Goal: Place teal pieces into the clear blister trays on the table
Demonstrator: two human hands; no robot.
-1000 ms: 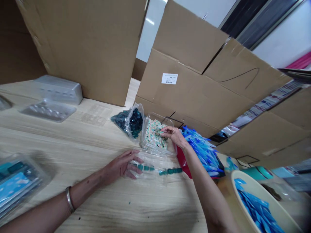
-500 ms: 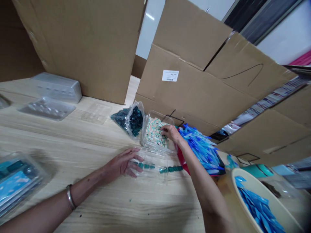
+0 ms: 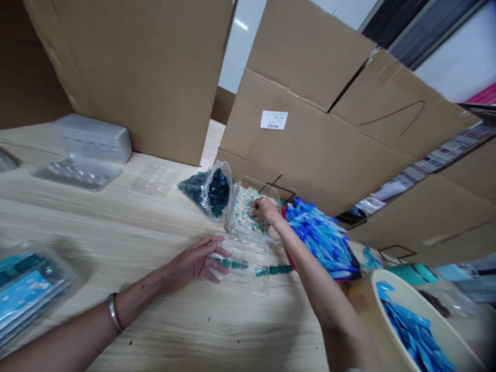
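Observation:
My left hand grips the left end of a clear plastic tray, its fingers curled loosely over the edge. A row of small teal pieces lies in the tray, and more dark teal pieces continue at its right end. Farther back, a clear box holds many small pale-and-teal strips. My right hand reaches into that box, fingertips pinched together among the strips; what is between them is too small to make out.
A plastic bag of dark teal pieces stands left of the box. To the right are a red bin heaped with blue slivers and a cream tub with blue packets. Clear packaging and packed cases lie left. Cardboard walls the back.
My right hand has shifted slightly left and deeper among the strips, its fingers closing together. My left hand and the tray stay in place.

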